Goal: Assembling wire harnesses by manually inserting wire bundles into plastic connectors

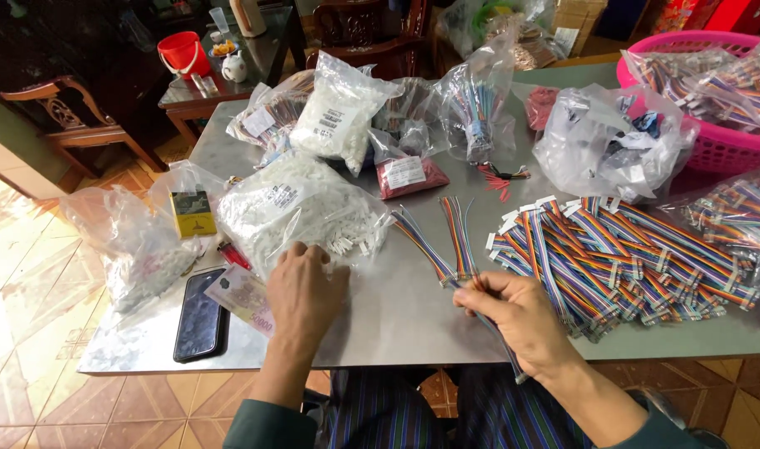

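Note:
My right hand (pixel 513 316) pinches a bundle of multicoloured ribbon wires (pixel 446 241) that fans out across the grey metal table (pixel 396 308). My left hand (pixel 305 287) rests palm down at the mouth of a clear bag of small white plastic connectors (pixel 292 208), fingers curled among spilled pieces. A large pile of finished rainbow wire harnesses (pixel 613 249) lies just right of my right hand.
A black phone (pixel 200 318), a banknote (pixel 240 298) and a red lighter (pixel 232 254) lie left of my left hand. More bags of parts (pixel 338 108) crowd the far side. A pink basket (pixel 712 91) of wires stands at the back right. Tiled floor lies beyond the left edge.

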